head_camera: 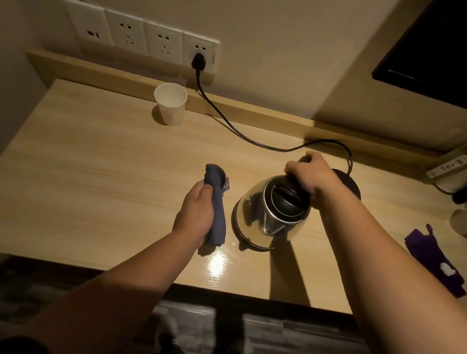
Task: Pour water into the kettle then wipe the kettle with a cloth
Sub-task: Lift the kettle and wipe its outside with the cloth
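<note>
Counter (pixel 81 185): carrying the kettle (pixel 272 212) near its front edge; tilting risks spilling.
Right hand (pixel 306 173): clamping the kettle handle, steadying.
Left hand (pixel 195 213): gripping the cloth (pixel 219 205) just beside the kettle; hard wiping could tip it.

Wall: beige, your sockets (pixel 139 36) hang beyond the hands.
Desk (pixel 90 180): pale wood under your hands.
Floor (pixel 306 352): dark planks below your arms.
Light: dim, warm.
</note>
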Motion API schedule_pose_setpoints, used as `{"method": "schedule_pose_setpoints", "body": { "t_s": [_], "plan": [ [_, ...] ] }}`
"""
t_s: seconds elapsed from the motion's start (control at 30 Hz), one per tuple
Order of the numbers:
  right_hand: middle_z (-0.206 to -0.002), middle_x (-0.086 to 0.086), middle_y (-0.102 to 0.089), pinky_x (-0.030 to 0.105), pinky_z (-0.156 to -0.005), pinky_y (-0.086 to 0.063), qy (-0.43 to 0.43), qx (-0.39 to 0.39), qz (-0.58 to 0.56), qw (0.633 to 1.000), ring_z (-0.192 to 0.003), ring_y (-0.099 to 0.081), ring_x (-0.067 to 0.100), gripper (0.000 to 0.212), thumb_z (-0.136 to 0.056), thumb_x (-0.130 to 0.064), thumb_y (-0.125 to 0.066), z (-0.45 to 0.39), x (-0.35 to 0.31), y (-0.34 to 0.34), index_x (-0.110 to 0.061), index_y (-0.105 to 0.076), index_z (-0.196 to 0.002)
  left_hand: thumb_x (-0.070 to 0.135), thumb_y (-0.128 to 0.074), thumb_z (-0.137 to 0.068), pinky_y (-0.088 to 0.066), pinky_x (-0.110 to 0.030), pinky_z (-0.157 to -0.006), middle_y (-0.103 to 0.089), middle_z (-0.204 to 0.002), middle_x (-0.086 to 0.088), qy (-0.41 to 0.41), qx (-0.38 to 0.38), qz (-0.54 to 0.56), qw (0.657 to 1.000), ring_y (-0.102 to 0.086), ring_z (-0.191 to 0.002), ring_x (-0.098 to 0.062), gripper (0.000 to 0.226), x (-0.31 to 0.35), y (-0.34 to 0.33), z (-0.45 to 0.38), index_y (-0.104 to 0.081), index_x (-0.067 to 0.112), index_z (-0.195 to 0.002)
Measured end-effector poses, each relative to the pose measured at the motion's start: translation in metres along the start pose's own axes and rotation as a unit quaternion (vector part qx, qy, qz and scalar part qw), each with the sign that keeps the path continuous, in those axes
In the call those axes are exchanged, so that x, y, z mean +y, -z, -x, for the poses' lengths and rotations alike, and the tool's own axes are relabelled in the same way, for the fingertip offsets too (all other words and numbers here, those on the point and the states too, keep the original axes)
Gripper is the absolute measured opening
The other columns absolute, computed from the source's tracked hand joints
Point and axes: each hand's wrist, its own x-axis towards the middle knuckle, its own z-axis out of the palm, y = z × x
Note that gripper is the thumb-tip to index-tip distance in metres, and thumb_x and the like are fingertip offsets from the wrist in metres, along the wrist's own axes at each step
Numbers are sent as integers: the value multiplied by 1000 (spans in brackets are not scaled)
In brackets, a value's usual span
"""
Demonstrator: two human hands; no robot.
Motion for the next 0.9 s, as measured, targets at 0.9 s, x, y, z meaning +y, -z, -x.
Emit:
{"method": "schedule_pose_setpoints", "body": {
  "t_s": [0.9],
  "plan": [
    [-115,12,-65,40,-79,-60,170,-85,-7,982,-92,-71,27,53,-85,-20,-65,-25,32,57,-37,-50,-132,33,-30,-102,-43,-8,-65,-56,-97,18,-201,-88,-149,964,-53,-89,13,24,40,-57,43,-48,49,-100]
  ]
}}
